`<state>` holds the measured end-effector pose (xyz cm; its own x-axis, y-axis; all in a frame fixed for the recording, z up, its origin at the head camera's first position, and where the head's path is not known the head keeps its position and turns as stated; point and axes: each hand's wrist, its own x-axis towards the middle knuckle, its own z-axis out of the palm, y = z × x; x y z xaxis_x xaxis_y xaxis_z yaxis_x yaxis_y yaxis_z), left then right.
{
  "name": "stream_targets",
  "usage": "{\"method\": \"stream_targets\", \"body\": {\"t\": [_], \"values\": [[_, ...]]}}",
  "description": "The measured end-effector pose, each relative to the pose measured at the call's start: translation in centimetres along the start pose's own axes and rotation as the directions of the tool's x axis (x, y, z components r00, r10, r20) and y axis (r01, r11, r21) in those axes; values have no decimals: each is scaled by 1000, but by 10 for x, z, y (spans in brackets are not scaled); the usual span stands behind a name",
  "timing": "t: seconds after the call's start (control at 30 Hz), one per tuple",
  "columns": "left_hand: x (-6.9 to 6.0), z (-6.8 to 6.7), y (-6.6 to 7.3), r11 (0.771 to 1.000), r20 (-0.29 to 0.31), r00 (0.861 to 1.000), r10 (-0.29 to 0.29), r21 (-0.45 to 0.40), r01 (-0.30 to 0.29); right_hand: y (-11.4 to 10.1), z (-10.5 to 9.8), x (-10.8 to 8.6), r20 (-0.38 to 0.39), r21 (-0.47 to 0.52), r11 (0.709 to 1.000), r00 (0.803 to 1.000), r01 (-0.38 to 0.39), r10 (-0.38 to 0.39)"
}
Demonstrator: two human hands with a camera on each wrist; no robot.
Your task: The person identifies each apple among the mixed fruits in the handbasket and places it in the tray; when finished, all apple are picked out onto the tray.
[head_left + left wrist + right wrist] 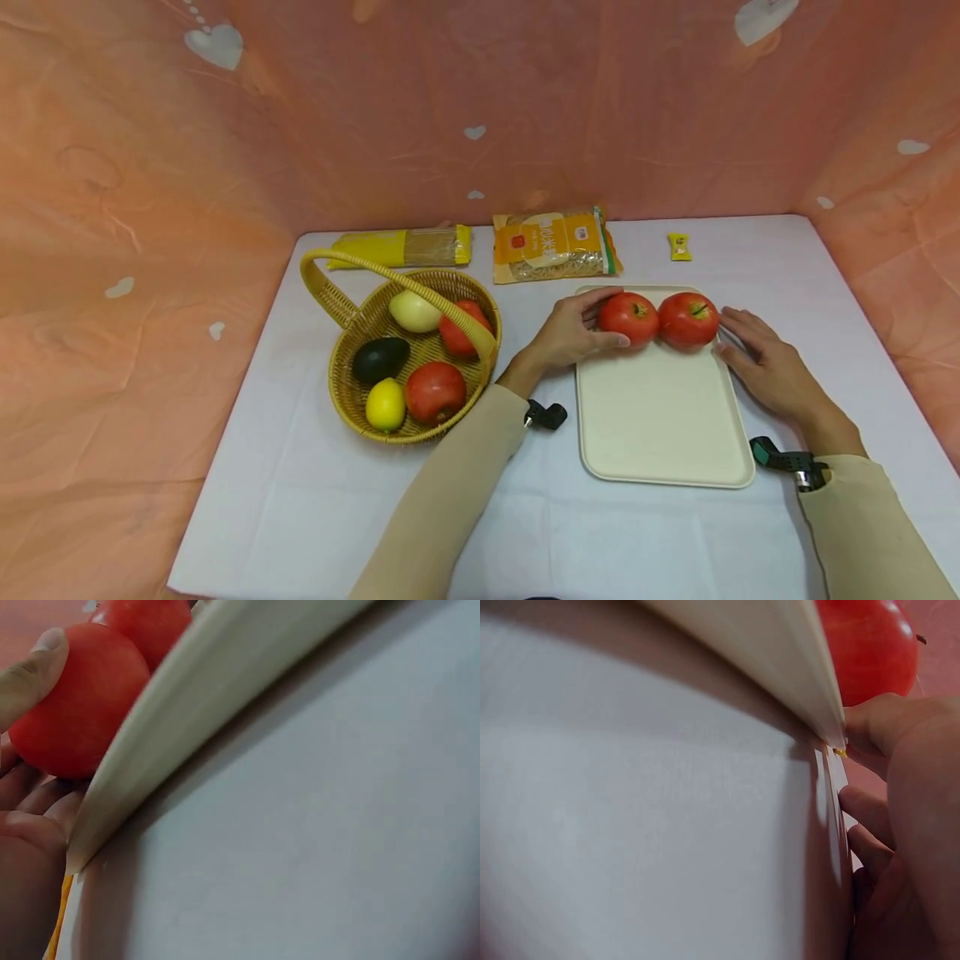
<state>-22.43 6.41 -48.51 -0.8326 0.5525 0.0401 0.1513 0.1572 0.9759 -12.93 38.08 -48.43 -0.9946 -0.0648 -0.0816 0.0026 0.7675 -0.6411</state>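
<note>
Two red apples sit side by side, touching, at the far end of a cream rectangular tray (660, 425). My left hand (566, 333) holds the left apple (628, 320) from its left side, thumb in front and fingers behind. In the left wrist view, the thumb lies on that apple (90, 697) and the other fingers are partly hidden beneath it. My right hand (772, 367) is at the tray's right edge, beside the right apple (687, 320), with its fingers loosely extended. The right wrist view shows the thumb by the tray rim (810, 667), close to the apple; contact is unclear.
Left of the tray stands a yellow woven basket (341, 392) with a tall handle, holding red fruits, a lemon (386, 405), an avocado (380, 360) and a pale green fruit (414, 312). Behind lie a noodle pack (401, 247), an orange-yellow food bag (553, 246) and a small yellow packet (679, 247).
</note>
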Motion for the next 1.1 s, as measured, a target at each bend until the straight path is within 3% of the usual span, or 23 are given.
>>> {"method": "stream_targets", "body": {"t": [0.13,0.27,0.33,0.43,0.53,0.6,0.7,0.77,0.83,0.97,1.03,1.1], "values": [[1,-1,-1,993,-10,999,38,108,-37,1,0,0,-4,-8,1000,1000,13,-13],[-1,-2,1,981,-46,998,47,190,-38,1,1,1,3,-6,1000,1000,2,-2],[-4,-3,4,973,-73,994,84,222,-66,1,1,1,7,-6,1000,1000,-5,5],[-11,-4,14,940,-117,974,195,305,-152,1,0,0,9,-6,1000,1000,-8,8],[-23,-5,29,910,-116,949,294,337,-241,1,0,0,10,-8,1000,1000,-9,9],[-34,-6,41,915,-66,947,314,286,-283,1,0,0,7,-12,1000,1000,-10,10],[-53,-8,59,943,72,952,299,129,-306,1,-1,0,7,-16,1000,1000,-8,8],[-67,-11,70,953,178,940,291,27,-300,2,-1,0,7,-15,1000,1000,-10,10],[-81,-16,79,952,269,914,305,-55,-301,1,0,0,9,-13,1000,1000,-7,7],[-110,-31,90,937,388,853,350,-158,-312,2,1,0,8,-17,1000,1000,2,-1],[-124,-41,93,934,422,834,356,-184,-305,2,1,0,5,-21,1000,1000,12,-12],[-139,-53,94,938,445,826,346,-196,-288,2,0,0,7,-24,1000,1000,17,-17]]}}
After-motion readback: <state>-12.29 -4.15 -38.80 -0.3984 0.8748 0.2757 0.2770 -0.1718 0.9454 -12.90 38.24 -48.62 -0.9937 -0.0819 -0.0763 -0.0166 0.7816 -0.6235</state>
